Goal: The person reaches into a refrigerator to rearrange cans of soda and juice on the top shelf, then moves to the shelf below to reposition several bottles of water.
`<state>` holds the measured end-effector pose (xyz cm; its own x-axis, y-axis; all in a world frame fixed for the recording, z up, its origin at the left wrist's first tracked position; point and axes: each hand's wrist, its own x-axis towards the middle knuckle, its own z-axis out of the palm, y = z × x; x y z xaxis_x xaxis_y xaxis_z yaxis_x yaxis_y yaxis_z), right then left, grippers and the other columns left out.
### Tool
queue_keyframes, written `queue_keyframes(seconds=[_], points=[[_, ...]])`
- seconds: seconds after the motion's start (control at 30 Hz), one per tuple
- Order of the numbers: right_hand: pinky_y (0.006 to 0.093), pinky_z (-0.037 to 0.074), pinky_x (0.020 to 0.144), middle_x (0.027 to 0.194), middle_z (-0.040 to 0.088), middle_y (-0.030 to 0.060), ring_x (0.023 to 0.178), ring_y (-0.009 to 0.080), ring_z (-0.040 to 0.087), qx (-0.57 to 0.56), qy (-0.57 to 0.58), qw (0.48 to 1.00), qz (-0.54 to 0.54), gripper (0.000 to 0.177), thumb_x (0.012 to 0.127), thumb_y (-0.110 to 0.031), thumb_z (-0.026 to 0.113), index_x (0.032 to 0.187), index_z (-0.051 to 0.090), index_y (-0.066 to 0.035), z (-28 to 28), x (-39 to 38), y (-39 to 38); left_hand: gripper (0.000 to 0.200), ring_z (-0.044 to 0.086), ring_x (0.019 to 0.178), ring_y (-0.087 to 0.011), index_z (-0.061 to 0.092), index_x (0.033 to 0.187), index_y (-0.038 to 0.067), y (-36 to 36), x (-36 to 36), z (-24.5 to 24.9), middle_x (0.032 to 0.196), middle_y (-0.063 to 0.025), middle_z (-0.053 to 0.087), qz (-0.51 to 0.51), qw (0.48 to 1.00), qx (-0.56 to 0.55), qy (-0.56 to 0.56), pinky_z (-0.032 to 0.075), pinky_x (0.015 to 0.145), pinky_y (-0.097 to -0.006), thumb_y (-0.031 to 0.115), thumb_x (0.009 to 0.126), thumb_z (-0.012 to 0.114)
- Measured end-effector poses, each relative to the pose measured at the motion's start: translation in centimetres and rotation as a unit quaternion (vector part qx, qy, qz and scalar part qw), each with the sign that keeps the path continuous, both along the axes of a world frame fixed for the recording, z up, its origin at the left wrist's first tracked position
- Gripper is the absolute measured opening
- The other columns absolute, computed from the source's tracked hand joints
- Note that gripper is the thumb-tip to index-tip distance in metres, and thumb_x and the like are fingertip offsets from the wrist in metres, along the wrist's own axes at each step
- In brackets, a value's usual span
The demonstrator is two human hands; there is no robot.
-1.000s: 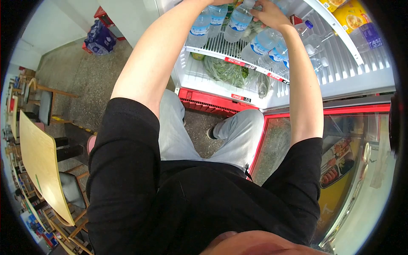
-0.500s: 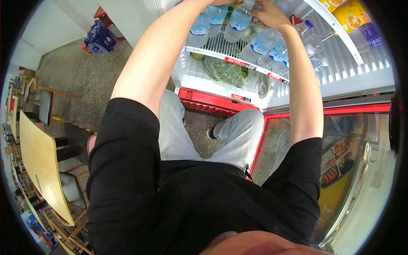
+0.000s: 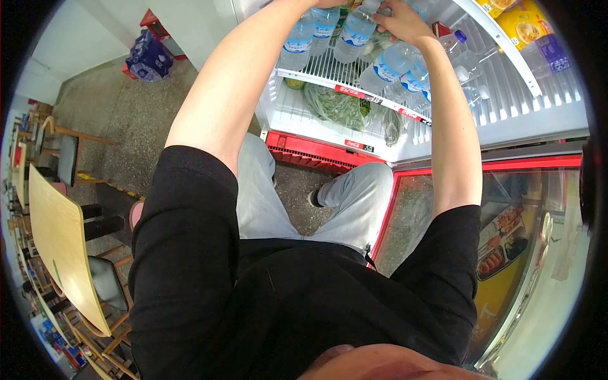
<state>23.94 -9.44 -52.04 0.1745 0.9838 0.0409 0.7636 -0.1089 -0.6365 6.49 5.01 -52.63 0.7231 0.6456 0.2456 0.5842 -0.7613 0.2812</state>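
Observation:
Several clear water bottles with blue labels stand on the wire shelf (image 3: 329, 76) of an open fridge. My right hand (image 3: 402, 22) is at the top of a bottle (image 3: 356, 35), its fingers curled by the neck. My left hand (image 3: 324, 3) is at the top edge of the view, over another bottle (image 3: 325, 25); most of its fingers are cut off. More bottles (image 3: 392, 62) lean to the right, under my right forearm. Below the shelf lies a bag of green leafy vegetables (image 3: 339, 106).
The glass fridge door (image 3: 411, 209) stands open at the right. Yellow packages (image 3: 525, 28) sit at the upper right. At the left are a wooden table (image 3: 60, 247), chairs (image 3: 68, 161) and a purple pack (image 3: 149, 57) on the floor.

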Motion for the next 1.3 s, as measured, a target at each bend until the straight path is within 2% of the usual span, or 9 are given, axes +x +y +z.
queue_keyframes(seconds=[0.43,0.63,0.93,1.03,1.13,1.23,1.3], points=[[0.0337,0.057,0.07,0.113,0.072,0.0162,0.087,0.0209,0.069,-0.001,0.003,1.0,-0.002,0.058,0.093,-0.013,0.066,0.146,0.046,-0.003,-0.3,0.4,0.2,0.052,0.072,0.105,-0.0394,0.076,0.107,-0.001,-0.1,0.0,0.2,0.11,-0.0264,0.073,0.004,1.0,0.002,0.01,0.057,0.094,-0.0463,0.043,0.08,0.072],[0.0347,0.057,0.072,0.114,0.072,0.0168,0.09,0.0221,0.069,0.032,0.011,0.999,0.035,0.057,0.092,-0.013,0.065,0.145,0.047,-0.002,-1.2,1.3,0.8,0.053,0.072,0.104,-0.0394,0.076,0.106,-0.001,-0.2,-0.1,0.3,0.11,-0.0265,0.073,0.007,1.0,-0.005,0.008,0.057,0.094,-0.0463,0.044,0.079,0.073],[0.0343,0.056,0.071,0.109,0.072,0.0159,0.086,0.0208,0.068,0.004,-0.029,0.999,0.019,0.058,0.091,-0.017,0.068,0.144,0.049,-0.002,-0.2,0.4,0.2,0.053,0.071,0.105,-0.0399,0.076,0.109,0.001,-0.3,-0.5,0.5,0.11,-0.0254,0.073,-0.03,1.0,0.0,0.007,0.056,0.093,-0.0472,0.045,0.078,0.073],[0.0351,0.056,0.075,0.113,0.072,0.0174,0.09,0.0228,0.069,0.005,-0.019,1.0,0.021,0.059,0.092,-0.019,0.069,0.144,0.048,-0.001,0.7,-0.4,-0.6,0.053,0.071,0.105,-0.0396,0.076,0.11,0.002,-0.2,-0.4,0.5,0.111,-0.0243,0.073,-0.035,0.999,0.006,0.022,0.056,0.094,-0.0471,0.044,0.079,0.072],[0.0364,0.057,0.08,0.117,0.071,0.0193,0.097,0.0253,0.069,0.045,-0.009,0.998,0.033,0.061,0.093,-0.021,0.07,0.145,0.047,-0.001,-0.9,0.9,0.5,0.052,0.071,0.105,-0.0392,0.075,0.111,0.002,0.1,-0.2,0.1,0.111,-0.0237,0.074,-0.039,0.999,0.025,0.026,0.056,0.094,-0.047,0.043,0.079,0.07],[0.0375,0.056,0.085,0.121,0.07,0.0213,0.103,0.0272,0.069,0.039,-0.013,0.999,0.024,0.062,0.093,-0.022,0.071,0.145,0.046,0.0,-1.1,1.3,0.7,0.051,0.071,0.105,-0.0386,0.076,0.11,0.002,-0.1,-0.3,0.3,0.111,-0.0234,0.074,-0.037,0.999,0.028,0.027,0.056,0.094,-0.047,0.042,0.08,0.069],[0.0369,0.057,0.082,0.116,0.071,0.0204,0.098,0.0262,0.069,0.031,-0.013,0.999,0.016,0.061,0.093,-0.021,0.071,0.144,0.046,0.0,-0.9,1.1,0.6,0.049,0.071,0.104,-0.0384,0.076,0.108,0.002,-0.4,-0.4,0.5,0.109,-0.0231,0.074,-0.036,0.999,0.023,0.031,0.056,0.093,-0.0472,0.041,0.08,0.069]])
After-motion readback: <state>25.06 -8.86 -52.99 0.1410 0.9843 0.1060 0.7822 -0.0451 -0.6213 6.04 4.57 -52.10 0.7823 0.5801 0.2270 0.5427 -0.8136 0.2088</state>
